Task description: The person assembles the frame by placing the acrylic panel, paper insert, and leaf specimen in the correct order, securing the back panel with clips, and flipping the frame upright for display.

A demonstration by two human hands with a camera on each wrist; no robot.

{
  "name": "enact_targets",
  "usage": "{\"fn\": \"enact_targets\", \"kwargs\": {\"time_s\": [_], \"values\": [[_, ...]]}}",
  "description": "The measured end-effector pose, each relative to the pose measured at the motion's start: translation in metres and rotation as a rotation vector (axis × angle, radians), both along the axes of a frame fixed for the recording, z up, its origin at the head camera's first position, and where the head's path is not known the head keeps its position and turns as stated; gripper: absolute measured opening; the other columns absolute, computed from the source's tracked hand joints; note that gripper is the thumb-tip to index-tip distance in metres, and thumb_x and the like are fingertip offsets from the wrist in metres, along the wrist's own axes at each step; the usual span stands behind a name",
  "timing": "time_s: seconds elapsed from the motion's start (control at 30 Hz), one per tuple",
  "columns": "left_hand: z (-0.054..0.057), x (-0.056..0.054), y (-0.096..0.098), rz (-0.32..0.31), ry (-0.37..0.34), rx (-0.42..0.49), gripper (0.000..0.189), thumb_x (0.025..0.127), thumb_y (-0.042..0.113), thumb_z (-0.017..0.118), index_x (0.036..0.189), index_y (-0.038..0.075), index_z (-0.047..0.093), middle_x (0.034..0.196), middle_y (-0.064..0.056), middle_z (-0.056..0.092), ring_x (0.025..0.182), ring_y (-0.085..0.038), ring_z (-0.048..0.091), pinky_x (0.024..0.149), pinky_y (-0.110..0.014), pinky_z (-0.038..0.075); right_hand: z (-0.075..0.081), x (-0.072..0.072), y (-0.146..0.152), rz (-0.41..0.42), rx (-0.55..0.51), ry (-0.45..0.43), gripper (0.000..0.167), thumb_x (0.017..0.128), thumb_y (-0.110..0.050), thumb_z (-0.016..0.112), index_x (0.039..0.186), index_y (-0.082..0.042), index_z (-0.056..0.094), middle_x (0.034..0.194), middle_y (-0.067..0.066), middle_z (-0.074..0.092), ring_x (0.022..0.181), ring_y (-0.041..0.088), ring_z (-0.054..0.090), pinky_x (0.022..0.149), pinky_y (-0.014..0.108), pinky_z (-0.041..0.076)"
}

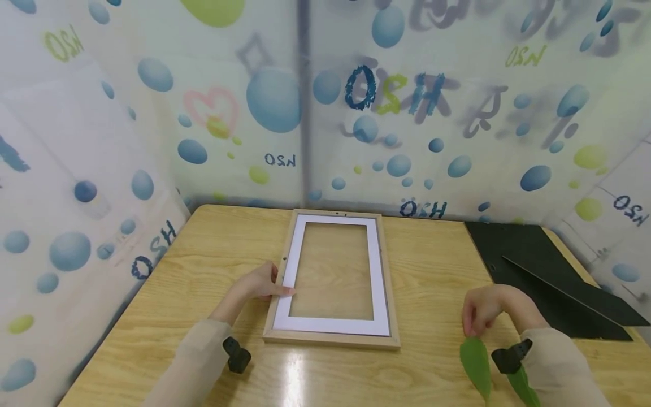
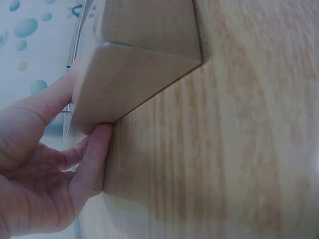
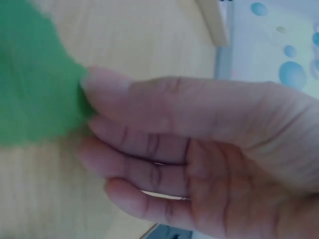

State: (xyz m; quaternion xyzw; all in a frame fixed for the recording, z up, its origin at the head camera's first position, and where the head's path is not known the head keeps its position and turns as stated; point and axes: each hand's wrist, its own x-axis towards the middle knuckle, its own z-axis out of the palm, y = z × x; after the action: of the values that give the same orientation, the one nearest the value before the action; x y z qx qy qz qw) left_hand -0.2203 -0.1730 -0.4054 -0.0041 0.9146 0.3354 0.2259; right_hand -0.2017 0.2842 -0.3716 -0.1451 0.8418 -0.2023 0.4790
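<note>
A light wooden picture frame [image 1: 331,340] lies on the table, with a white mat [image 1: 330,325] inside its border. My left hand [image 1: 261,282] grips its left side, thumb over the mat and fingers against the outer edge. In the left wrist view the fingertips [image 2: 102,132] meet the frame's wooden side [image 2: 134,84] low down by the tabletop. To the right, my right hand [image 1: 485,308] pinches a green leaf [image 1: 475,364] by one end between thumb and fingers; the leaf [image 3: 35,79] looks blurred in the right wrist view. A second green leaf [image 1: 524,387] shows partly behind the wrist camera.
A black backing board [image 1: 529,243] with its stand flap [image 1: 574,294] raised lies at the table's right side. Behind the wooden table [image 1: 432,265] hangs a curtain [image 1: 325,147] printed with bubbles and letters. Dark cameras [image 1: 236,355] sit on both wrists.
</note>
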Motion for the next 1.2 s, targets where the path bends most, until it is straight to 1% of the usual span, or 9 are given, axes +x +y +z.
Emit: {"fn": "enact_targets", "kwargs": {"time_s": [0.1, 0.17, 0.23, 0.3, 0.37, 0.57, 0.73, 1.0, 1.2], "values": [[-0.002, 0.000, -0.001, 0.008, 0.003, 0.005, 0.058, 0.072, 0.037, 0.076, 0.099, 0.000, 0.041, 0.081, -0.007, 0.046, 0.069, -0.016, 0.045, 0.057, -0.024, 0.038, 0.004, -0.008, -0.004, -0.034, -0.035, 0.028, 0.011, 0.075, 0.008, 0.058, 0.081, 0.003, 0.066, 0.065, -0.005, 0.052, 0.058, 0.007, 0.041, 0.053, 0.019, 0.032], [-0.003, 0.000, -0.002, 0.015, 0.006, 0.006, 0.058, 0.072, 0.037, 0.076, 0.099, 0.000, 0.041, 0.080, -0.007, 0.046, 0.068, -0.016, 0.046, 0.057, -0.024, 0.038, 0.006, -0.013, -0.008, -0.077, -0.072, 0.055, 0.010, 0.078, 0.006, 0.057, 0.085, 0.003, 0.064, 0.070, -0.003, 0.054, 0.060, 0.008, 0.043, 0.054, 0.020, 0.036], [-0.003, 0.000, -0.002, 0.020, 0.008, 0.008, 0.058, 0.071, 0.038, 0.076, 0.099, 0.000, 0.041, 0.081, -0.007, 0.046, 0.068, -0.016, 0.046, 0.057, -0.024, 0.038, 0.006, -0.018, -0.012, -0.129, -0.106, 0.097, 0.011, 0.083, 0.002, 0.056, 0.093, 0.002, 0.060, 0.076, 0.001, 0.056, 0.064, 0.010, 0.047, 0.057, 0.023, 0.043], [-0.003, 0.000, -0.003, 0.022, 0.008, 0.005, 0.059, 0.072, 0.038, 0.076, 0.100, 0.000, 0.042, 0.082, -0.007, 0.047, 0.069, -0.016, 0.047, 0.057, -0.024, 0.039, 0.005, -0.023, -0.015, -0.186, -0.147, 0.138, 0.016, 0.087, -0.001, 0.053, 0.102, 0.003, 0.056, 0.084, 0.006, 0.057, 0.069, 0.013, 0.052, 0.062, 0.027, 0.048], [-0.003, 0.000, -0.003, 0.026, 0.008, 0.002, 0.060, 0.071, 0.038, 0.076, 0.102, 0.000, 0.042, 0.083, -0.008, 0.047, 0.070, -0.017, 0.047, 0.057, -0.024, 0.039, 0.002, -0.028, -0.019, -0.229, -0.182, 0.187, 0.021, 0.089, -0.003, 0.051, 0.109, 0.005, 0.051, 0.087, 0.009, 0.055, 0.071, 0.015, 0.053, 0.065, 0.030, 0.051], [-0.001, 0.000, -0.002, 0.040, 0.004, 0.003, 0.062, 0.070, 0.036, 0.077, 0.105, -0.001, 0.043, 0.090, -0.011, 0.050, 0.076, -0.019, 0.050, 0.062, -0.025, 0.045, -0.004, -0.045, -0.029, -0.281, -0.295, 0.349, 0.034, 0.092, -0.003, 0.046, 0.122, 0.013, 0.041, 0.097, 0.019, 0.055, 0.080, 0.017, 0.056, 0.071, 0.036, 0.053], [-0.001, 0.000, 0.000, 0.046, 0.001, 0.009, 0.059, 0.070, 0.034, 0.078, 0.103, -0.001, 0.043, 0.090, -0.010, 0.050, 0.076, -0.018, 0.050, 0.062, -0.025, 0.046, -0.001, -0.057, -0.041, -0.330, -0.339, 0.441, 0.038, 0.093, -0.006, 0.047, 0.127, 0.011, 0.039, 0.101, 0.023, 0.055, 0.085, 0.019, 0.059, 0.075, 0.039, 0.054], [-0.001, 0.001, 0.001, 0.057, -0.003, 0.018, 0.059, 0.069, 0.033, 0.079, 0.102, 0.000, 0.043, 0.089, -0.010, 0.049, 0.075, -0.018, 0.050, 0.061, -0.025, 0.045, 0.005, -0.072, -0.061, -0.378, -0.405, 0.502, 0.040, 0.094, -0.009, 0.049, 0.129, 0.009, 0.039, 0.105, 0.024, 0.056, 0.083, 0.015, 0.060, 0.077, 0.038, 0.054], [-0.003, 0.001, 0.001, 0.054, 0.011, 0.013, 0.059, 0.069, 0.034, 0.079, 0.101, 0.001, 0.043, 0.086, -0.009, 0.049, 0.072, -0.017, 0.050, 0.059, -0.024, 0.044, 0.011, -0.082, -0.079, -0.397, -0.445, 0.515, 0.041, 0.094, -0.011, 0.049, 0.130, 0.008, 0.039, 0.109, 0.026, 0.055, 0.083, 0.014, 0.061, 0.079, 0.039, 0.053]]}}
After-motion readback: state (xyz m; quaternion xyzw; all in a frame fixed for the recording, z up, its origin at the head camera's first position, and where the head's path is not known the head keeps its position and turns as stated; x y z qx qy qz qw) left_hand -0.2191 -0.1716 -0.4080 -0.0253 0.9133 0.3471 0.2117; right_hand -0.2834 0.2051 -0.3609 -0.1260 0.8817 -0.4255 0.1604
